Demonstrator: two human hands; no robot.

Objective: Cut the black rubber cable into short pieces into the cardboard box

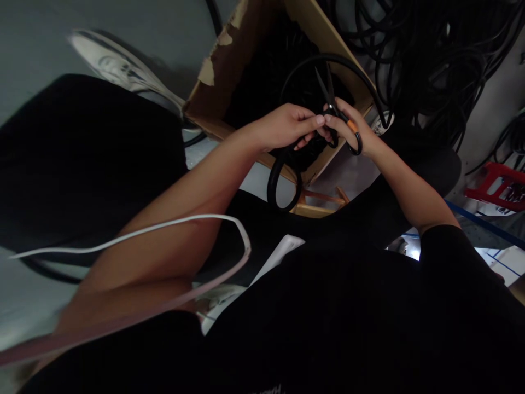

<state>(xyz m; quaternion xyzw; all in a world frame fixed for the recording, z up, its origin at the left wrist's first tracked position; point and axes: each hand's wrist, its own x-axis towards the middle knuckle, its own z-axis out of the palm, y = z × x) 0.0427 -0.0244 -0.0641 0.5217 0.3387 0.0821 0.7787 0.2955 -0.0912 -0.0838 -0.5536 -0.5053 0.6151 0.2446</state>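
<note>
My left hand [291,126] is closed on a black rubber-like strip [273,189], which hangs in a loop below it and arches over toward the right. Scissors [330,96] with black and orange handles are in my right hand [350,123], blades pointing up and slightly parted. The fingertips of both hands meet near the scissors' pivot. Both hands are over an open cardboard box [213,112] that holds dark pieces too dim to make out.
Black cables or hoses [443,71] lie coiled at the upper right. A red plastic object [496,186] is at the right edge. A shoe [118,63] shows left of the box. A pale cord [172,221] loops across the lower left.
</note>
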